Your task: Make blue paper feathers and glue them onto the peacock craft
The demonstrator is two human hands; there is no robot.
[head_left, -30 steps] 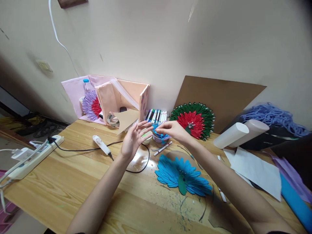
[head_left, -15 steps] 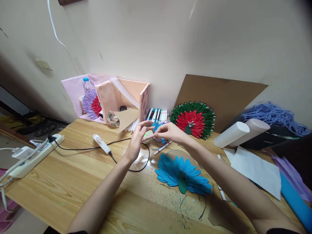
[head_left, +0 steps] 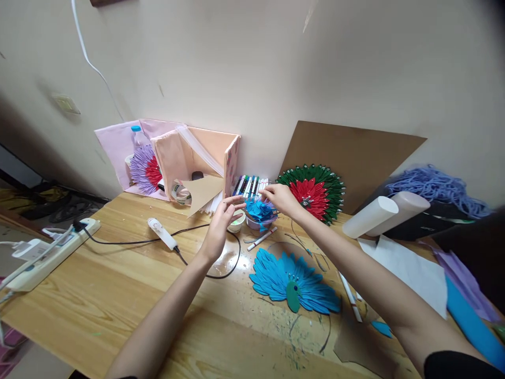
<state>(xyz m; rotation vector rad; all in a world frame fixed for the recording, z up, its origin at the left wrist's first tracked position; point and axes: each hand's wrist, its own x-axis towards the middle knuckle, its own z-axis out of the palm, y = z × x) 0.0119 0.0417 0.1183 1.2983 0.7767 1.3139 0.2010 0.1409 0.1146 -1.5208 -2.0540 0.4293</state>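
Note:
My left hand (head_left: 220, 227) is raised above the wooden table (head_left: 98, 295), palm turned inward, fingers spread, holding nothing. My right hand (head_left: 279, 199) reaches over a small bowl of blue paper petals (head_left: 258, 211), its fingertips drawn together just above the petals; what they pinch, if anything, I cannot make out. Beside the bowl, below my left fingertips, stands a small white cup (head_left: 238, 225). A blue petal fan with a green centre (head_left: 294, 279) lies flat on the table under my right forearm.
A glue gun (head_left: 161, 233) and its black cable lie to the left, plugged into a power strip (head_left: 47, 252). Markers (head_left: 250, 185), a peach box (head_left: 197, 155), a red-green fan (head_left: 311, 192) and a cardboard sheet (head_left: 355, 158) line the wall. White rolls (head_left: 371, 216) and paper (head_left: 410, 268) lie right.
My right hand left my left fingertips and moved back and right, over the bowl of blue petals. My left hand stayed raised with its fingers spread.

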